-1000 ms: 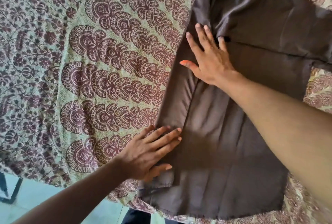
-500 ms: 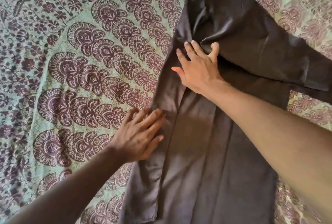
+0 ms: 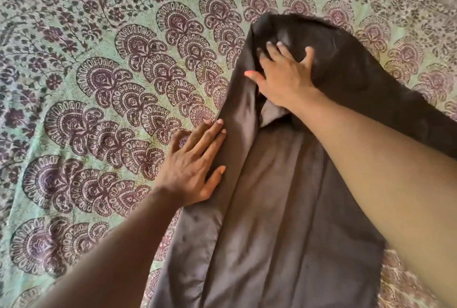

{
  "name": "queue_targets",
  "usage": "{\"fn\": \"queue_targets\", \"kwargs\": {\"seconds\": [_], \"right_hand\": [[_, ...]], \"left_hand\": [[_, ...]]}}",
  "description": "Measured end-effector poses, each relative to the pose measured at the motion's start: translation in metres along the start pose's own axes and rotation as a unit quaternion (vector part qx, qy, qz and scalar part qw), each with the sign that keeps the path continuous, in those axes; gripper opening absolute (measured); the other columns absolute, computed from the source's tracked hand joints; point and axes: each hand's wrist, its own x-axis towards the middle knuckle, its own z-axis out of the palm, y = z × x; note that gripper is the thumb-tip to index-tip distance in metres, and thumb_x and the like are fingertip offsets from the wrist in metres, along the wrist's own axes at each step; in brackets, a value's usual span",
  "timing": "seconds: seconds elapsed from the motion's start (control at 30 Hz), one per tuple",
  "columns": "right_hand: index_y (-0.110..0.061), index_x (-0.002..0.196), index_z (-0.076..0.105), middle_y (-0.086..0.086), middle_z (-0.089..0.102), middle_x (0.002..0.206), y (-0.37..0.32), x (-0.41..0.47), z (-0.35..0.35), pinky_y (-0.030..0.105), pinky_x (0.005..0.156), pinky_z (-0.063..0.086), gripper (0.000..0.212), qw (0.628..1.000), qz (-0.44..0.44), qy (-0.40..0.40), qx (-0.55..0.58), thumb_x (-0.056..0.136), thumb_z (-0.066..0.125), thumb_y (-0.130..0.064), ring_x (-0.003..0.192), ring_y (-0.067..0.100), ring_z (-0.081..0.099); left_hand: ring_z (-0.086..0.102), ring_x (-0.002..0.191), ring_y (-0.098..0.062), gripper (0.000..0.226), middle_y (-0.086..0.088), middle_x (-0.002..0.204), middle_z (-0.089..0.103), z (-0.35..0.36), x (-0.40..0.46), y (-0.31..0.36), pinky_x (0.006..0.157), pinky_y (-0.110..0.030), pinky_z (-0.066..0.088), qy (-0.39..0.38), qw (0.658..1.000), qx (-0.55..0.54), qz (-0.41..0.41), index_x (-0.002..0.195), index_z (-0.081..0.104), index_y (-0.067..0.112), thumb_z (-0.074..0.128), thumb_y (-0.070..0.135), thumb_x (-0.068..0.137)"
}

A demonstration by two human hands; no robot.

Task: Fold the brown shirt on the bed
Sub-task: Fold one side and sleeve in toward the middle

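The brown shirt [image 3: 272,221] lies lengthwise on the bed, its left side folded inward into a long narrow strip. A sleeve stretches away toward the right edge. My left hand [image 3: 195,166] rests flat on the shirt's left folded edge, fingers spread and half on the bedspread. My right hand [image 3: 284,73] presses flat on the upper part of the shirt near the shoulder, fingers apart. My right forearm crosses over the shirt's middle and hides part of it.
A green bedspread [image 3: 99,85] with dark maroon fan and flower patterns covers the bed all around the shirt. Its patterned border runs along the far right.
Both hands have slid up the shirt toward its top, away from me. The view has shifted the same way, so the bed's near edge and the floor are out of sight.
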Motion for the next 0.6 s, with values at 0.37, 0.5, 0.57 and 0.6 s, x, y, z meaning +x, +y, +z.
{"fn": "queue_targets", "kwargs": {"seconds": [0.37, 0.5, 0.57, 0.6], "right_hand": [[-0.046, 0.161, 0.01, 0.002, 0.003, 0.174, -0.009, -0.002, 0.015, 0.072, 0.116, 0.006, 0.074, 0.999, -0.026, 0.023, 0.016, 0.096, 0.019, -0.078, 0.16, 0.022, 0.003], [-0.048, 0.16, -0.008, -0.008, -0.011, 0.173, 0.019, 0.035, 0.005, 0.077, 0.114, -0.008, 0.09, 0.999, 0.014, -0.016, -0.024, 0.083, 0.002, -0.093, 0.159, 0.023, -0.014], [-0.04, 0.163, -0.004, -0.007, -0.013, 0.173, 0.022, 0.051, -0.006, 0.077, 0.114, -0.01, 0.095, 0.998, 0.054, -0.025, -0.025, 0.084, 0.003, -0.092, 0.158, 0.027, -0.018], [-0.034, 0.164, -0.001, -0.004, -0.012, 0.173, 0.018, 0.051, -0.009, 0.077, 0.114, -0.009, 0.095, 0.998, 0.063, -0.009, -0.02, 0.087, 0.006, -0.09, 0.158, 0.028, -0.017]], "left_hand": [[0.016, 0.161, -0.019, 0.08, 0.0, 0.175, 0.013, 0.0, 0.007, -0.005, 0.118, -0.054, 0.024, -0.021, 1.0, -0.003, 0.0, 0.162, 0.035, 0.017, 0.051, 0.056, 0.093], [0.02, 0.16, -0.02, 0.08, 0.001, 0.175, 0.015, 0.001, 0.006, -0.006, 0.116, -0.055, 0.027, -0.009, 1.0, -0.01, 0.001, 0.161, 0.036, 0.018, 0.053, 0.055, 0.092], [0.022, 0.159, -0.02, 0.08, 0.001, 0.174, 0.017, 0.0, 0.007, -0.005, 0.116, -0.055, 0.028, -0.004, 1.0, -0.011, -0.001, 0.16, 0.039, 0.018, 0.055, 0.055, 0.091], [0.023, 0.159, -0.02, 0.08, 0.001, 0.174, 0.018, -0.001, 0.007, -0.005, 0.115, -0.055, 0.029, -0.001, 1.0, -0.011, -0.003, 0.159, 0.04, 0.017, 0.056, 0.054, 0.091]]}}
